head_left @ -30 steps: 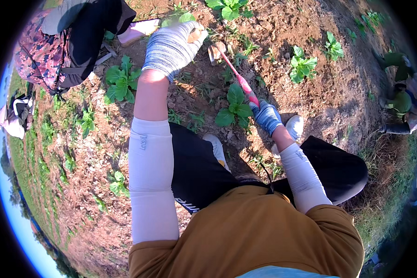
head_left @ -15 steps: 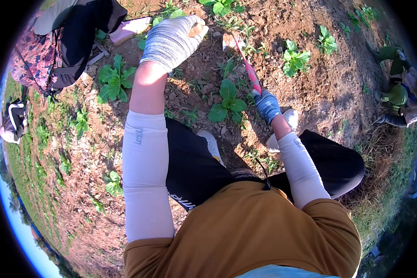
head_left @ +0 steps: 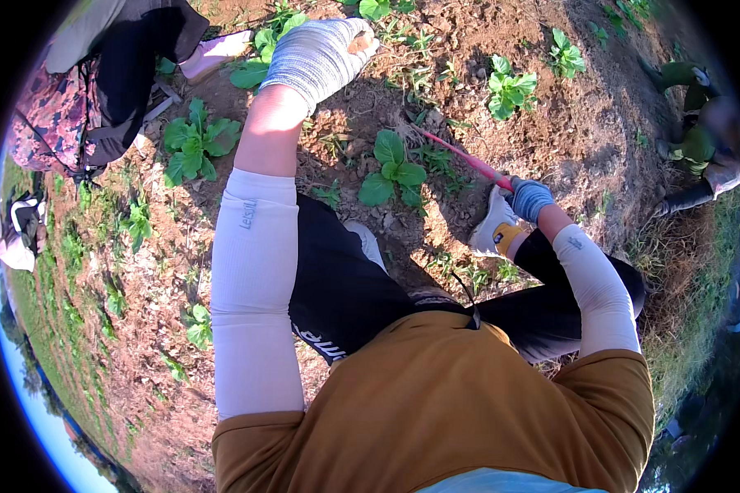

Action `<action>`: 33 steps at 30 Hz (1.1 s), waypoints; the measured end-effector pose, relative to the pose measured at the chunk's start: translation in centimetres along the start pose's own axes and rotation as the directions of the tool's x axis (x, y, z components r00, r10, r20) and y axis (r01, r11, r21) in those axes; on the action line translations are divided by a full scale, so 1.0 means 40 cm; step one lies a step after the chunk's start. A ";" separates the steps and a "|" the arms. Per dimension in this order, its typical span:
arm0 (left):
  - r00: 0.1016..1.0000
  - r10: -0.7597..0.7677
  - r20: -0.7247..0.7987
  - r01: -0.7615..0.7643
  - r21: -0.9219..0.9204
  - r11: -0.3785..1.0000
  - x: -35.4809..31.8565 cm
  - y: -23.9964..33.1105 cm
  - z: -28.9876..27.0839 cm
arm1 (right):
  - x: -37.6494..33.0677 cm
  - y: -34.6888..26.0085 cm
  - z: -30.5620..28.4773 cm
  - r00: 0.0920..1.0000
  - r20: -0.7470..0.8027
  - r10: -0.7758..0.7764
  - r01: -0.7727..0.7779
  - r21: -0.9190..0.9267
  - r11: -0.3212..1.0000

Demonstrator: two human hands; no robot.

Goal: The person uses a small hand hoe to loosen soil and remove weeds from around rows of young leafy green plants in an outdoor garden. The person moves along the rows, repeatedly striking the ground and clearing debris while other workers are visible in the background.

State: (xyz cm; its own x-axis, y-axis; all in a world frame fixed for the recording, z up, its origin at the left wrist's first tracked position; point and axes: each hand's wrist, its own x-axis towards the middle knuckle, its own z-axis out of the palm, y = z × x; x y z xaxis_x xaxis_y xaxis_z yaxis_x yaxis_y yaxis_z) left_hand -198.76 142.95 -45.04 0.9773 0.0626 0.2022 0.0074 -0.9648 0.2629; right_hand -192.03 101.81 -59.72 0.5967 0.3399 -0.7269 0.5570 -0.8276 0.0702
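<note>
My right hand (head_left: 531, 200), in a blue-grey knit glove, grips the red handle of a small hand hoe (head_left: 467, 158). The hoe's far end reaches the soil above a leafy green seedling (head_left: 393, 172); its blade is hard to make out against the dirt. Farther forward and to the left, my left hand (head_left: 321, 59), in a grey-white knit glove with bare fingertips, is held above the ground with its fingers curled closed. Whatever may be inside that grasp is hidden. Broad-leaved plants (head_left: 259, 70) grow just left of it.
Another person's dark-clad leg (head_left: 140, 74) and patterned bag (head_left: 53, 119) are at upper left. A second person in green (head_left: 699, 140) crouches at far right. More seedlings (head_left: 510, 89) stand in the soil; my white shoe (head_left: 493, 226) is below the hoe.
My right hand has moved right and slightly down, drawing the hoe back toward me; its blade, plainly visible before, now blends with soil. My left hand has shifted slightly up and right, still closed.
</note>
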 end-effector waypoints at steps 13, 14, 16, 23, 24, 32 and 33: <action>0.999 0.042 0.024 -0.044 0.065 0.997 -0.017 0.019 -0.020 | -0.040 -0.075 0.057 0.979 -0.082 0.185 -0.136 0.414 0.900; 0.999 0.049 0.022 -0.050 0.056 0.997 -0.008 0.028 -0.015 | 0.034 -0.109 0.051 0.977 -0.104 0.188 -0.119 0.467 0.876; 0.996 0.093 0.004 -0.093 0.036 0.995 0.032 0.070 -0.016 | 0.238 -0.097 0.099 0.902 -0.392 0.182 0.031 0.479 0.877; 1.000 -0.006 0.025 0.006 0.019 1.000 -0.041 0.000 -0.030 | 0.004 -0.287 -0.136 0.975 -0.100 0.198 0.002 0.897 0.442; 0.999 -0.027 0.035 0.024 0.062 0.998 -0.050 -0.007 -0.027 | -0.039 -0.270 -0.084 0.904 -0.367 0.218 0.082 0.651 0.755; 0.993 0.015 0.115 -0.016 0.008 1.000 -0.024 0.034 -0.037 | 0.223 -0.101 0.106 0.933 -0.172 0.318 -0.070 0.777 0.626; 0.999 0.027 0.045 -0.027 -0.018 0.999 -0.047 0.003 -0.020 | 0.194 -0.180 -0.030 0.954 0.036 0.296 -0.131 0.943 0.306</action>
State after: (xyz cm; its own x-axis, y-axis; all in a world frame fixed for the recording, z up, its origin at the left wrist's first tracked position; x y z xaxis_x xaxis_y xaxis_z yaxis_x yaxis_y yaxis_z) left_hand -200.78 142.91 -44.61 0.9857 0.0246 0.1669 -0.0225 -0.9614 0.2743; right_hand -190.73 110.95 -65.03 0.7138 0.0631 -0.6975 -0.4523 -0.7188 -0.5279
